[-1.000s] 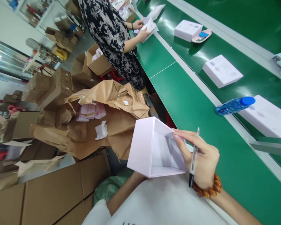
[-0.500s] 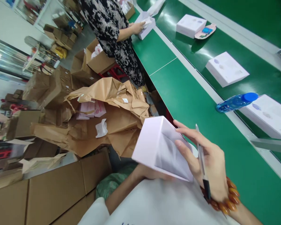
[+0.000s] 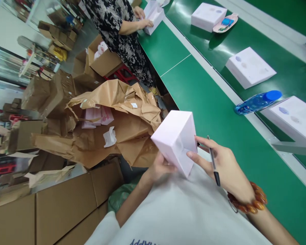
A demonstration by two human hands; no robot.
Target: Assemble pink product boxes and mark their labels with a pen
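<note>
A pale pink box [image 3: 172, 131] is held up close to my body, tilted, its open side turned toward my right. My left hand [image 3: 161, 168] grips it from below on the left. My right hand [image 3: 220, 163] pinches the box's right edge, thumb on the inner side and fingers behind. A pen [image 3: 213, 161] with a black end is tucked between the fingers of that same hand. An amber bead bracelet [image 3: 252, 200] circles the right wrist.
A green-topped bench [image 3: 206, 92] runs along my right. It bears several closed pale boxes [image 3: 251, 68] and a blue-capped bottle [image 3: 260, 102]. Brown wrapping paper [image 3: 132, 132] with pink boxes [image 3: 98, 115] lies left. Large cartons [image 3: 66, 204] flank me. Another person [image 3: 119, 34] handles a box ahead.
Between my hands the box has turned and come more upright, so its outer faces show more. My left hand has shifted up into view. The other person's hands have moved on their box.
</note>
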